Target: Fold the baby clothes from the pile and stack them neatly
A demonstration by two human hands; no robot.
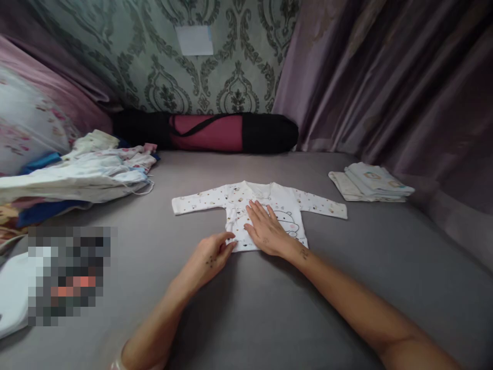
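Note:
A small white baby shirt (239, 226) with a scattered print and a line-drawn animal lies flat, neck end away from me, both sleeves spread sideways. My right hand (267, 228) rests palm down on its front, fingers stretched out. At the lower left corner of the shirt is my left hand (211, 254), its fingers curled and the thumb and forefinger at the fabric's edge in a loose pinch.
The shirt lies on a grey sheet (385, 288). Folded clothes (372, 182) are stacked at right; a loose heap of clothes (96, 174) is at left. A black and red long bag (208, 133) lies along the patterned wall. Beside a white object (15, 288), one area is pixelated.

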